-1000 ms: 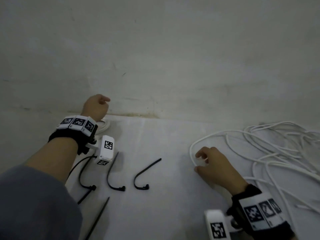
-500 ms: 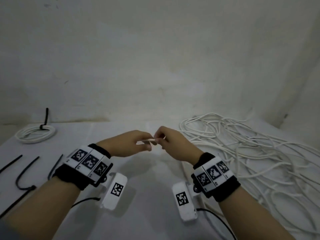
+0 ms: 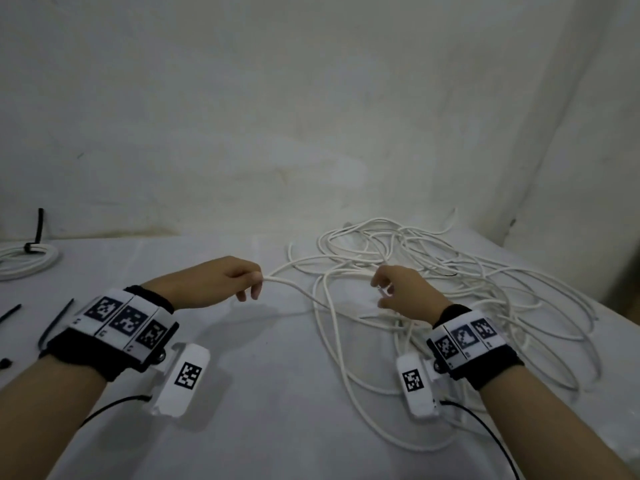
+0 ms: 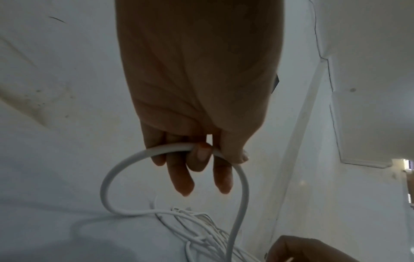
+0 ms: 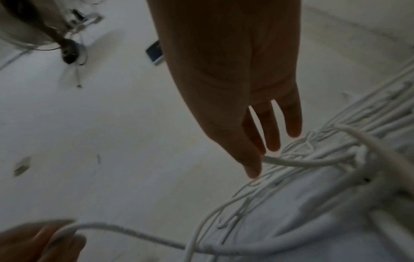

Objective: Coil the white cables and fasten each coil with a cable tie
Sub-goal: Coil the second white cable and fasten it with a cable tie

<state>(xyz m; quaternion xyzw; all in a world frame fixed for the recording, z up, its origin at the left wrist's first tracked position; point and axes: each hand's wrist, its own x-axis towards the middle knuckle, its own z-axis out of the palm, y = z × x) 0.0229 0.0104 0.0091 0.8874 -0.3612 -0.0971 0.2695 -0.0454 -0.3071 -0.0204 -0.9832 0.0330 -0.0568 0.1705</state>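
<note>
A tangled pile of white cables (image 3: 485,289) lies on the white table (image 3: 277,393) at the right. My left hand (image 3: 254,282) pinches one white cable (image 3: 294,287) that runs right into the pile. In the left wrist view that cable (image 4: 125,159) loops under the thumb and across the curled fingers (image 4: 181,184) of the left hand (image 4: 201,156). My right hand (image 3: 381,292) hovers over the pile's near edge. In the right wrist view its thumb and forefinger (image 5: 260,159) seem to pinch a strand (image 5: 302,164); the other fingers are straight.
A finished coil (image 3: 27,258) with a black tie (image 3: 36,233) lies at the far left by the wall. Loose black cable ties (image 3: 55,323) lie at the left edge. A wall (image 3: 311,133) closes the back and right side.
The hands were together on one cable end half a second ago. Now they are apart: the right hand has moved right to the pile, and the left still holds the cable.
</note>
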